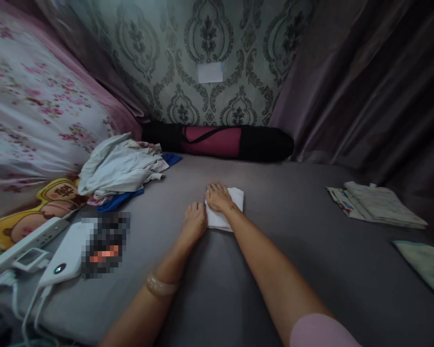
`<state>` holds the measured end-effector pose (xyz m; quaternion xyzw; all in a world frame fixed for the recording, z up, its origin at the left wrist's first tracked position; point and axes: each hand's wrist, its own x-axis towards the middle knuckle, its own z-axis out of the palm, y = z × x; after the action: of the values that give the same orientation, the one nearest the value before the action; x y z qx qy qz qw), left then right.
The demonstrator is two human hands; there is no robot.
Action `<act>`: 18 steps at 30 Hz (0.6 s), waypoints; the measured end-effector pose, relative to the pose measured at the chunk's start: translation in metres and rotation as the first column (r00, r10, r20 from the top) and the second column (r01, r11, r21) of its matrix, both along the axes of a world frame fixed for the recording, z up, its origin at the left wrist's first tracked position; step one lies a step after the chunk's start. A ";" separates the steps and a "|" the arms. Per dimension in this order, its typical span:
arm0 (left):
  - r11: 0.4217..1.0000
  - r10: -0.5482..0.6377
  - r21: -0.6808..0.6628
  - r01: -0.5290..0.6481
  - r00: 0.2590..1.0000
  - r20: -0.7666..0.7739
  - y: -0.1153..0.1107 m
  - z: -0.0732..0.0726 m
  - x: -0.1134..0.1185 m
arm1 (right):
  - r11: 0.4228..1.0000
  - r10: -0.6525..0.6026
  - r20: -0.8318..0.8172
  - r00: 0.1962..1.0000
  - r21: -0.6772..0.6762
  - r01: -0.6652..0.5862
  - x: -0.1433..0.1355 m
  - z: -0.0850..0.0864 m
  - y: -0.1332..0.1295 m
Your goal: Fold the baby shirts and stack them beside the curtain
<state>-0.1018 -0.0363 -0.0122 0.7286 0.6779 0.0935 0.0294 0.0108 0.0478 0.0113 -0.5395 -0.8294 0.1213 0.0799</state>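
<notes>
A small folded white cloth lies on the grey bed sheet in the middle of the head view. My right hand rests palm down on top of it, fingers stretched out flat toward the far edge. At the cloth's left edge is my left hand, its fingers curled down and closed against that side. The tips of the left fingers are hidden from this angle. A pale bangle circles my left wrist.
To the left lie a pile of rumpled clothes, a yellow cartoon cushion, a power strip and a white power bank with cables. Folded fabric sits at right. A black-and-pink long bag lies along the wall.
</notes>
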 end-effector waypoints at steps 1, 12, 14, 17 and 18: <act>1.000 0.002 0.011 -0.003 1.000 0.016 0.001 -0.001 -0.001 | 1.000 -0.004 -0.013 1.000 -0.019 0.004 0.000 0.002 -0.001; 0.993 0.113 -0.056 -0.104 0.972 0.205 0.015 0.011 0.003 | 0.998 -0.058 -0.273 0.960 -0.046 0.047 0.059 -0.004 -0.058; 0.986 0.146 -0.114 -0.122 0.961 0.235 0.020 0.016 0.003 | 0.996 -0.078 -0.491 0.868 -0.083 0.042 0.071 -0.007 -0.052; 0.968 0.192 -0.217 -0.129 0.934 0.301 0.029 0.025 0.002 | 0.952 -0.304 -0.807 0.506 -0.242 0.185 0.091 -0.005 -0.040; 0.959 0.211 -0.253 -0.128 0.919 0.333 0.031 0.029 0.002 | 0.921 -0.383 -0.857 0.345 -0.324 0.216 0.098 -0.004 -0.037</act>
<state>-0.0999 -0.0049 0.0164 0.6294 0.7284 0.1486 0.2264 0.1090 0.0105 0.0071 -0.5331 -0.5257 0.4404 0.4955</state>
